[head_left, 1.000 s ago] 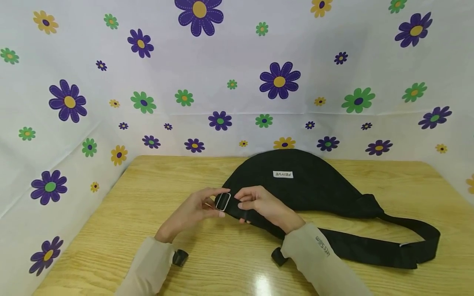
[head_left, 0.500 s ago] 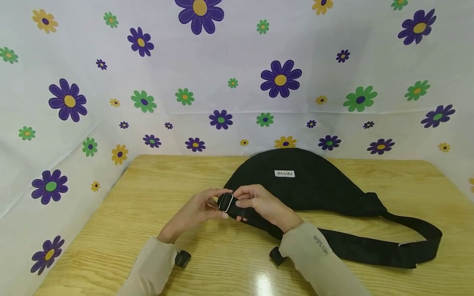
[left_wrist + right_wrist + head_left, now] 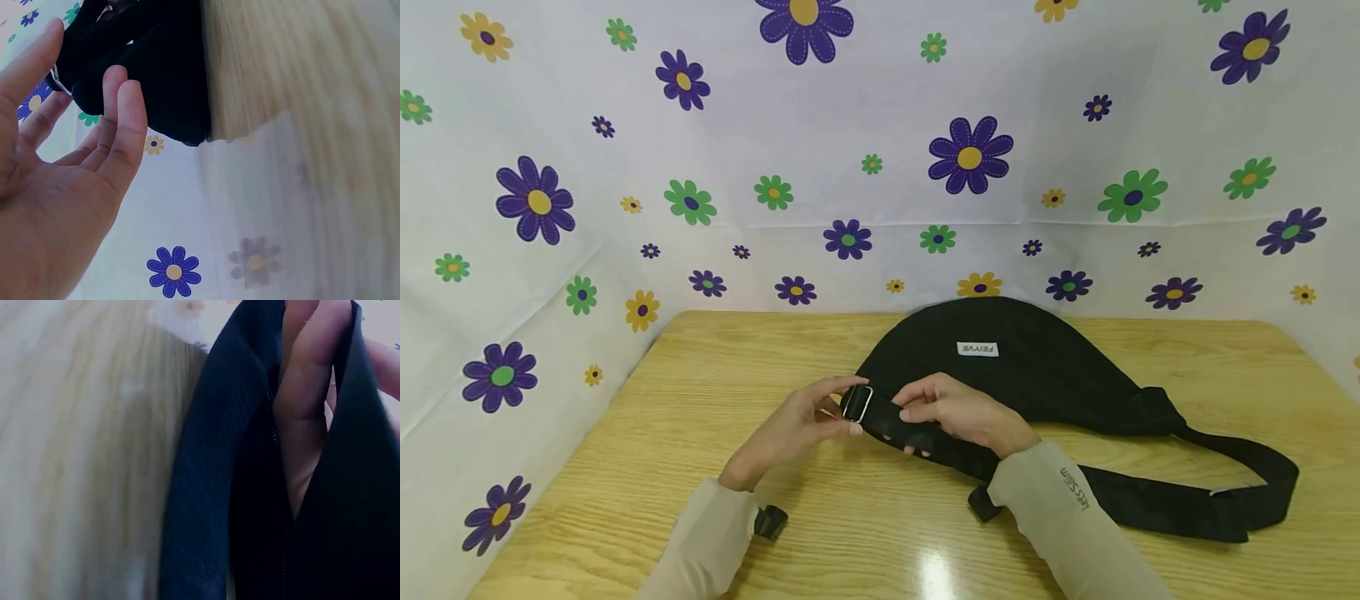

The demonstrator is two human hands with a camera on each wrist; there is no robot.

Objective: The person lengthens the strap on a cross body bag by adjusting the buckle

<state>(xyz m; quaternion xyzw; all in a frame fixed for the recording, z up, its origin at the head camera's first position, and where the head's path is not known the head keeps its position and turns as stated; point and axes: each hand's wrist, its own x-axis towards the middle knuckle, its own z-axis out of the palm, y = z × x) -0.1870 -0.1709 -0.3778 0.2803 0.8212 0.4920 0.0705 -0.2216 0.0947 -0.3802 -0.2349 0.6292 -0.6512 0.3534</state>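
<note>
Right hand point(image 3: 964, 410) is sitting farther along the black strap point(image 3: 882, 418) than half a second ago, leaving more webbing showing beside the metal-framed buckle point(image 3: 857, 404). Left hand point(image 3: 797, 427) is staying in nearly the same place, pinching the buckle between thumb and fingertip across its short span; I'm reading that as keeping the frame steady while leaving its slot uncovered. Right hand is gripping the strap, thumb lying on top, other fingertips showing under the lower edge, probably so the webbing is being kept flat and straight. How firmly either hand is squeezing, I'm not able to tell. Black bag point(image 3: 1015, 367) is lying just behind the hands, toward the far edge of the wooden table point(image 3: 730, 358), which is likely bearing its weight, so both hands are working freely at this end.
</note>
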